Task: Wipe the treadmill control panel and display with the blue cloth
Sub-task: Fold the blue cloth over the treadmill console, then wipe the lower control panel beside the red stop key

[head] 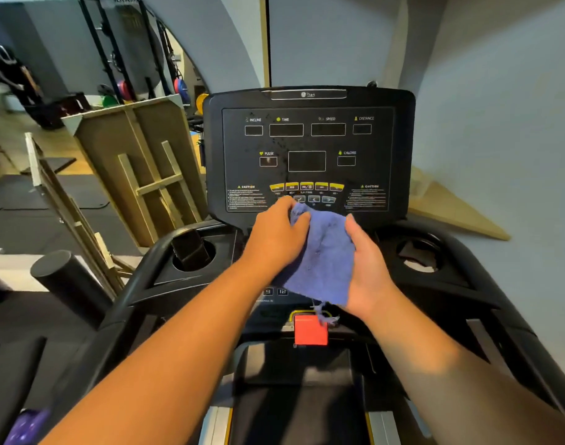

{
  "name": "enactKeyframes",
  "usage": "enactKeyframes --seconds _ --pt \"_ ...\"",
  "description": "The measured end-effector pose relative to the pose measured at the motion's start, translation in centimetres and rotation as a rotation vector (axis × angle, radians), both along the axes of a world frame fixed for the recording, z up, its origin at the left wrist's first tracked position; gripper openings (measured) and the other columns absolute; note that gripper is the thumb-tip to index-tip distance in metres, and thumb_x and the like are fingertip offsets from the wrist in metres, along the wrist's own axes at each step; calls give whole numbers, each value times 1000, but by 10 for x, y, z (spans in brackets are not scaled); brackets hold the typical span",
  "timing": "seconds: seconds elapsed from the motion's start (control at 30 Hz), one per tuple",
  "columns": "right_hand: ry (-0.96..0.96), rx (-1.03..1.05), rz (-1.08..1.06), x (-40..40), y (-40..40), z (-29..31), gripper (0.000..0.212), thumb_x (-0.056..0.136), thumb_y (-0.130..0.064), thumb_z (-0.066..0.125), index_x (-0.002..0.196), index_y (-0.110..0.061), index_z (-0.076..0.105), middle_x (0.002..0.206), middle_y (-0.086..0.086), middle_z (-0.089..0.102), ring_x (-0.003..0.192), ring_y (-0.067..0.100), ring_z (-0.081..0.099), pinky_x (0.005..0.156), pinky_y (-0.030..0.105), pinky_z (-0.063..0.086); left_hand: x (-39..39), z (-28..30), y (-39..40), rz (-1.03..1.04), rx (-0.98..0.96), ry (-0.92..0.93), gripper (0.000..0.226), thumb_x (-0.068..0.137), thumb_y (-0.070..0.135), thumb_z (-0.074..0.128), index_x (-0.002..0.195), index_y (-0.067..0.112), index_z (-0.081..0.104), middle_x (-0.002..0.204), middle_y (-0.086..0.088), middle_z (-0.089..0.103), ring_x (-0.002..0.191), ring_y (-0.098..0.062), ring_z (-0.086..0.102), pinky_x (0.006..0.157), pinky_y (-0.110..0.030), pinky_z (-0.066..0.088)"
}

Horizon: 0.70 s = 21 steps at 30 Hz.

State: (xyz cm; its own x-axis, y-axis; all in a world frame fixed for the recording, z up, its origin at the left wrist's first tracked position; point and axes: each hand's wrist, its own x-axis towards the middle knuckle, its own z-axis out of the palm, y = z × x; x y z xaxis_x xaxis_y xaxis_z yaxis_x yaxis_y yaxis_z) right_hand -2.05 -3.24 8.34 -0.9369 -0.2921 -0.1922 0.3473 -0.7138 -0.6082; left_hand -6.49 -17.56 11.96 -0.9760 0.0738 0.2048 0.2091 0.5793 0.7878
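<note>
Hands are meeting at the centre of the head view, both holding the blue cloth [322, 255] between them, just below the lower edge of the treadmill control panel [308, 155]. The left hand [274, 236] is gripping the cloth's upper left part, its fingers curling over the top edge and its thumb pressing into the fabric. The right hand [366, 268] is lying along the cloth's right side, palm turned inward with the fingers wrapping behind the fabric and the thumb lying along its edge. The cloth is hanging crumpled, its frayed lower corner dangling just above the red safety key [310, 330] in the lower middle of the frame.

The panel is filling the upper centre, its dark display [306, 161] windows sitting unlit under labels reading INCLINE, TIME, SPEED, DISTANCE, PULSE and CALORIE. A row of yellow buttons [306, 186] is running across just above the left hand's fingertips, which are overlapping the panel's bottom edge. Small specks are showing on the glossy surface left of centre.

Cup holders [194, 252] are sitting on either side of the hands. A wooden frame [139, 165] is leaning at the left of the frame, with weight plates [181, 88] and a rack behind it at the upper left.
</note>
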Motion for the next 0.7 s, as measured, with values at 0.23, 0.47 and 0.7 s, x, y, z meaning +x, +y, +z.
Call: enactKeyframes --seconds 0.23,0.47,0.7 --pt "-213 277 -46 2 -1 -31 41 100 -21 49 132 2 58 127 23 67 119 36 64 100 48 50 -9 -38 -29 -2 -4 -111 17 98 38 66 94 22 71 76 6 67 67 -6 60 63 -25 47" --pt "-144 550 -409 5 7 -26 33 99 -24 54 123 -1 61 123 20 69 108 28 68 95 46 51 -3 -86 -108 216 -44 -149 15 102 28 56 95 24 68 81 7 68 73 -7 62 67 -27 45" --pt "590 1638 -560 9 -39 -68 36 98 -17 42 130 -7 54 114 8 59 104 25 55 92 38 47 31 -151 -169 308 -142 -292 19 105 25 50 95 21 66 74 5 65 76 -21 63 65 -32 40"
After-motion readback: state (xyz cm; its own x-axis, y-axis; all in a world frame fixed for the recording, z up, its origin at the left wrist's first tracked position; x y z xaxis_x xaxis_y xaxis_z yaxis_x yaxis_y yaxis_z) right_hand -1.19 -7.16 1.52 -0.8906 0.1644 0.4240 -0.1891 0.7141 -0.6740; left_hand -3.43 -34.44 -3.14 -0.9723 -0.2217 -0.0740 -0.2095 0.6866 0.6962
